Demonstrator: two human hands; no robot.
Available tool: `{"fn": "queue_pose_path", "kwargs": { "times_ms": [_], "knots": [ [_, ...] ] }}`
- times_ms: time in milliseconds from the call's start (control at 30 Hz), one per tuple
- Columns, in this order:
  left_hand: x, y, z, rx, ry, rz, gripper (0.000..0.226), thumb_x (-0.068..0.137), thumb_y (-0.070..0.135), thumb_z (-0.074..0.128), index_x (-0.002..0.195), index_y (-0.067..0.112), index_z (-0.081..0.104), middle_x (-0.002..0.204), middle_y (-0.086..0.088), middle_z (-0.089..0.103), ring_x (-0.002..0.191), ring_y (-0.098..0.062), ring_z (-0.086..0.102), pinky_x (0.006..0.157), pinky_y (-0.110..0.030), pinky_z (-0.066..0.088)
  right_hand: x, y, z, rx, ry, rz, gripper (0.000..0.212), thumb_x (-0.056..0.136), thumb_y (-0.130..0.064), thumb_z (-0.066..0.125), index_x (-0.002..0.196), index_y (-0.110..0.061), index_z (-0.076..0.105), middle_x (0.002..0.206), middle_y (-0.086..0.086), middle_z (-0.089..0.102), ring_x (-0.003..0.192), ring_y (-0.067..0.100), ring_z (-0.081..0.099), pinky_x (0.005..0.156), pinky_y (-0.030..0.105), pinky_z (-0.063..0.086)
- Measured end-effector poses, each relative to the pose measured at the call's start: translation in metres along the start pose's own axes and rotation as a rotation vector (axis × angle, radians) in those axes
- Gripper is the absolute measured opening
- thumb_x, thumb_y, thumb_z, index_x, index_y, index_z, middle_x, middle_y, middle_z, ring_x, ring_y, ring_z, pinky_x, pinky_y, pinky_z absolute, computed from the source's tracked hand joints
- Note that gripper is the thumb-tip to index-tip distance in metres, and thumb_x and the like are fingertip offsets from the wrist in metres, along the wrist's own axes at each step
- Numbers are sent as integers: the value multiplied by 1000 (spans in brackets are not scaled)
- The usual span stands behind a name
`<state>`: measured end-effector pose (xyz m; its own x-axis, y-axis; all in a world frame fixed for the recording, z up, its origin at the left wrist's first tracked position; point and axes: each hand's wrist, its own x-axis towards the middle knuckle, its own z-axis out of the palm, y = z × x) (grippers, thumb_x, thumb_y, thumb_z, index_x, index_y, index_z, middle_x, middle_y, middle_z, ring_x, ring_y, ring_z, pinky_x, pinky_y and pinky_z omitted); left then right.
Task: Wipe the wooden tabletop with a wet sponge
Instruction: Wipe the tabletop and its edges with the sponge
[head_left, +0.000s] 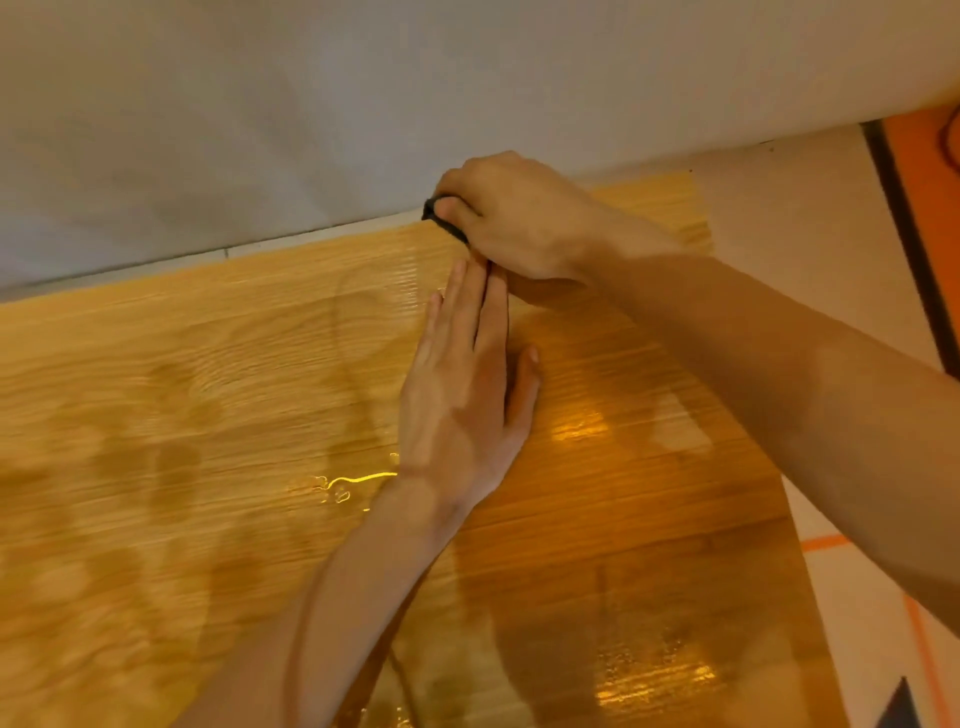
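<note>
1. Two hands worked the far edge of the wooden tabletop (208, 415): my right hand (519, 218), in the upper middle of the frame, was clenched around the dark sponge (441, 221), pressing it where the wood meets the white wall (311, 104).
2. My left hand (462, 395) lay flat at centre frame, fingers straight and gripping nothing, its fingertips touching the right hand.
3. Wet streaks and a thin bead of water (358, 478) glinted at lower centre, so much of the surface looked wiped already.
4. Doing this step well, I judged, meant keeping the sponge flat, drawing it along the wall edge in overlapping strokes, and steadying myself with the flat hand.
5. No containers were in view.
</note>
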<state>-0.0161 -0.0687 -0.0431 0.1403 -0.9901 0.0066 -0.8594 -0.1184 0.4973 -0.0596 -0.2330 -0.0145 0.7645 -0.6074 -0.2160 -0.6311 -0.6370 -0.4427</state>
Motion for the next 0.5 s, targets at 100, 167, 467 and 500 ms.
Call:
{"fn": "queue_pose_path", "kwargs": {
  "times_ms": [100, 167, 467, 500],
  "knots": [
    [-4, -7, -14, -152, -41, 3, 59, 106, 26, 44, 158, 5, 24, 168, -7, 15, 157, -18, 6, 128, -31, 3, -21, 28, -13, 4, -11, 53, 37, 104, -32, 32, 120, -13, 60, 119, 12, 61, 110, 29, 55, 97, 42, 42],
    [-12, -22, -29, -164, -26, -2, 59, 106, 28, 42, 157, 5, 26, 168, -5, 17, 157, -18, 7, 128, -31, 3, -42, 53, -27, 23, 37, 151, 37, 104, -32, 33, 122, -13, 60, 123, 13, 60, 114, 30, 53, 99, 38, 39],
    [-75, -138, -87, -18, 134, -223, 56, 106, 29, 33, 158, 13, 28, 168, -1, 19, 157, -12, 8, 127, -26, -1, 13, -28, 10, 25, 22, 101, 39, 102, -32, 32, 100, -11, 65, 103, 10, 66, 98, 31, 58, 85, 39, 46],
    [-81, -147, -89, -9, 152, -239, 55, 106, 29, 33, 159, 14, 28, 168, -1, 19, 157, -11, 8, 127, -25, -2, 23, -42, 17, 18, 16, 73, 40, 102, -32, 31, 96, -10, 64, 100, 10, 66, 95, 32, 58, 84, 41, 47]
  ]
}}
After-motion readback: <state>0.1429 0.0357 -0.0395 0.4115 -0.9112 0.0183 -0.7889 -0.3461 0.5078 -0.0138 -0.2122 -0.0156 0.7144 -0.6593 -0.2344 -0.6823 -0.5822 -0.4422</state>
